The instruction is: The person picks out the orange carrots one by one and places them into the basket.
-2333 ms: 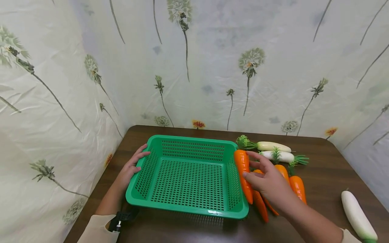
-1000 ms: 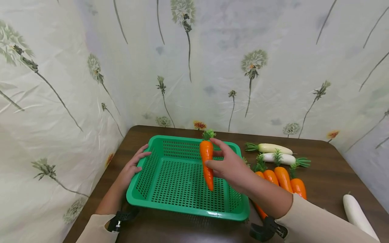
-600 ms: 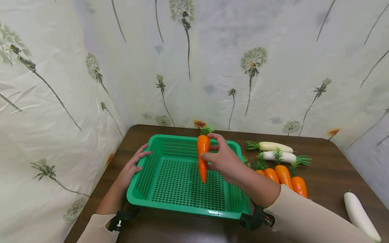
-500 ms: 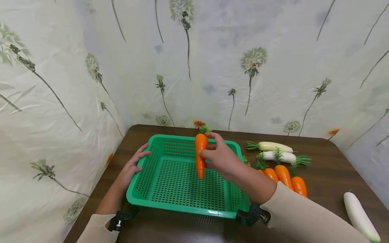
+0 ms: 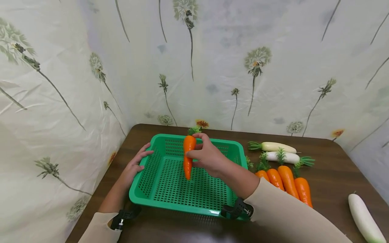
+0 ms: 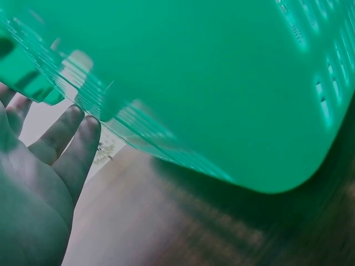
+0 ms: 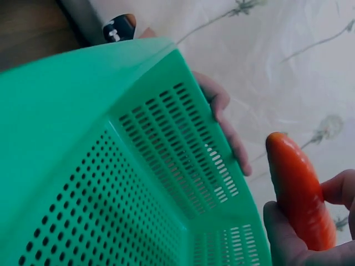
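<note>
In the head view, a green plastic basket (image 5: pixel 188 211) with slotted walls and a holed floor stands on the table. My left hand (image 5: pixel 132 168) holds its left rim, some fingers over the edge. Beneath the rim, other fingertips of the left hand (image 6: pixel 50 160) touch the basket's outer wall (image 6: pixel 183 66). Over the basket, my right hand (image 5: pixel 207 156) pinches an orange carrot (image 5: pixel 189 152) with a short green leafy top. The carrot hangs nearly upright, tip down. In the right wrist view, the carrot (image 7: pixel 299 194) sits between thumb and fingers beside the basket wall (image 7: pixel 177 144).
Several orange carrots (image 5: pixel 287 180) lie right of the basket, partly behind my right sleeve. Two white radishes (image 5: pixel 278 147) lie behind them. Another white radish (image 5: pixel 366 219) lies at the table's (image 5: pixel 331 175) right side. A patterned curtain (image 5: pixel 218 101) rises behind the table.
My right hand has taken the carrot from the basket's right side and carried it left over the basket. The left hand stays on the rim.
</note>
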Available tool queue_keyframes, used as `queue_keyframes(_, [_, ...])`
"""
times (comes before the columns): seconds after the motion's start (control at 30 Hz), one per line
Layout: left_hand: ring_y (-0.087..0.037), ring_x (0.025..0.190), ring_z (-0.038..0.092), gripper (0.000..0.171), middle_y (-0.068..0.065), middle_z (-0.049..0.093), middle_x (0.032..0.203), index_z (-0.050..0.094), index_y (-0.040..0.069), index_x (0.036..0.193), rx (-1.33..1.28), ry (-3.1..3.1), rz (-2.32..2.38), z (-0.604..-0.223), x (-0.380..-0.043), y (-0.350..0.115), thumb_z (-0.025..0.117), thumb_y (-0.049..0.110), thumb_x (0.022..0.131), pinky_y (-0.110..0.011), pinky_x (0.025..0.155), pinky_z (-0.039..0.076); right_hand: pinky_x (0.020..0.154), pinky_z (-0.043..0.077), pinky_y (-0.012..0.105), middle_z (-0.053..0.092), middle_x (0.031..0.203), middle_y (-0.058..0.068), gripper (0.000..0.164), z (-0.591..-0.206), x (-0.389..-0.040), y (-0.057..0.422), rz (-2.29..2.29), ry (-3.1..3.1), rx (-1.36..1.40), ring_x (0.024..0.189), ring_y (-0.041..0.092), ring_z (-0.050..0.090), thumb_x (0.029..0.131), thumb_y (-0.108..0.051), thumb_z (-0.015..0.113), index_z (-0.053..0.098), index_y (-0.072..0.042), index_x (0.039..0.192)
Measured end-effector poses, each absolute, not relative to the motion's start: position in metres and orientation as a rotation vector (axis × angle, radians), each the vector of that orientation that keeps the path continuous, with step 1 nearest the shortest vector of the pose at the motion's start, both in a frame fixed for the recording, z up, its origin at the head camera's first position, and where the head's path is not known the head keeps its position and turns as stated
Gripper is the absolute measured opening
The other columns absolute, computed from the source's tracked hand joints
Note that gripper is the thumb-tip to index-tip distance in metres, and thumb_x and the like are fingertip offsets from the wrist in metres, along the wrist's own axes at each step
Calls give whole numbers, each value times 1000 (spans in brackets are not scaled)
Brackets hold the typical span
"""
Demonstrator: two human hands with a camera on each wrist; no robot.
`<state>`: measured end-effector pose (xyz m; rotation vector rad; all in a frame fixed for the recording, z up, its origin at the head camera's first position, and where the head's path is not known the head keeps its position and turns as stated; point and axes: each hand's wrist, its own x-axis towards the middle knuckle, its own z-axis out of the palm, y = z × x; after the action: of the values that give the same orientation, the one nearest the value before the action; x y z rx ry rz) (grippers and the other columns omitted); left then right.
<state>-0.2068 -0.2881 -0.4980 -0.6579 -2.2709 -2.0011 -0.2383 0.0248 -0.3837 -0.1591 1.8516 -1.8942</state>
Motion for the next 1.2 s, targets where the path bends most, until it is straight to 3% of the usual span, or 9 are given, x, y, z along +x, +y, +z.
queue_keyframes(0.33, [-44, 159, 3, 60, -17, 12, 175, 43, -12, 148, -631, -2287, -1982, -501, -204, -289, 30, -11, 90, -21, 107, 30, 88, 60, 50, 42, 140, 23, 74, -393, -241, 3, -1923, 1804, -167, 117, 42, 62, 94, 0, 69, 27, -19, 152])
queue_keyframes(1.2, [-43, 160, 2, 61, -13, 10, 176, 42, -11, 150, -655, -2312, -1982, -496, -206, -288, 29, -8, 90, -15, 111, 30, 89, 60, 53, 45, 139, 25, 76, -406, -249, -42, -1768, 1729, -139, 111, 38, 64, 92, 0, 72, 26, -14, 151])
